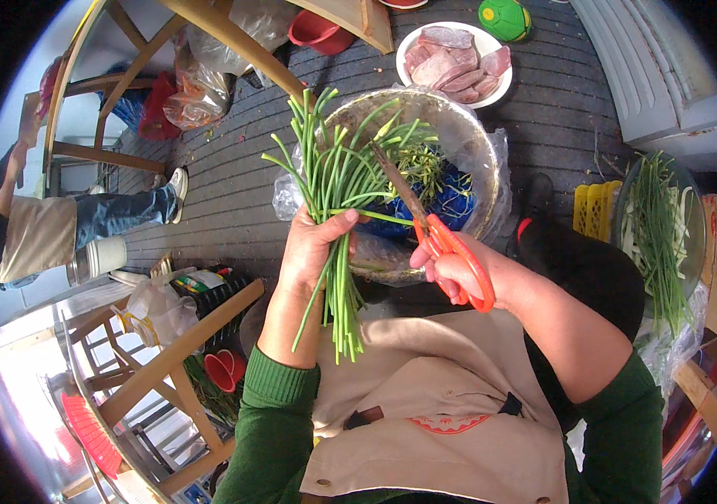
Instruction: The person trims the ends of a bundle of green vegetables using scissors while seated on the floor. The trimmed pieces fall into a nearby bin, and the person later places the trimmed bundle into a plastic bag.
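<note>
Stalks, slim green, clenched in left hand; right hand grips orange-handled metal scissors just right, blades slanting up-left.

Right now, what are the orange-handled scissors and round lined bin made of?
Orange-handled scissors: handles look like smooth plastic, evenly coloured; pointed blades probably dull, brownish metal. Round lined bin: its wrinkled, see-through liner seems shiny plastic; beneath, unclear.
</note>
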A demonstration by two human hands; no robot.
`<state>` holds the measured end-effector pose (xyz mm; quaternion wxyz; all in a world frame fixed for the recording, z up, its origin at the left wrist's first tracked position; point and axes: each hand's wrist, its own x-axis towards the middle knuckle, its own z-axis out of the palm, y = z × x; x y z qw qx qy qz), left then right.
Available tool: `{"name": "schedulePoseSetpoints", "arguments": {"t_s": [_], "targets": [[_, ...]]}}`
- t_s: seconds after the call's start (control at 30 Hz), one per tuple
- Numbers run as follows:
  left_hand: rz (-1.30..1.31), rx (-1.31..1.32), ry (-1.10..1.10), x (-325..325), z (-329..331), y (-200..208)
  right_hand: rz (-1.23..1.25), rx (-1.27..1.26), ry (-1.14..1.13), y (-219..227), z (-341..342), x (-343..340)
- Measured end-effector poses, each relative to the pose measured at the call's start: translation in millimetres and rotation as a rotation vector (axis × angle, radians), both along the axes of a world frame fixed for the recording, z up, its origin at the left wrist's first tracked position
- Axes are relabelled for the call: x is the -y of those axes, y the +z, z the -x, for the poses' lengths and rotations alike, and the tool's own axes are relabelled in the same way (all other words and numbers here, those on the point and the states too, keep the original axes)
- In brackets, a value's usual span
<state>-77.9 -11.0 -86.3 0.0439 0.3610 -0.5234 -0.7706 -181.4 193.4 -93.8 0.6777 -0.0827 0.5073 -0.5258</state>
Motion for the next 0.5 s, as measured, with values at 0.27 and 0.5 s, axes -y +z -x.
{"name": "schedulePoseSetpoints", "arguments": {"t_s": [0.27,0.5], "targets": [[-0.007,-0.007,-0.011,-0.3,0.5,1.9,0.020,0.020,-0.043,-1.0,1.4,0.1],[0.008,0.010,-0.026,-1.7,1.3,0.1,-0.013,-0.056,0.001,0.5,3.7,1.1]]}}
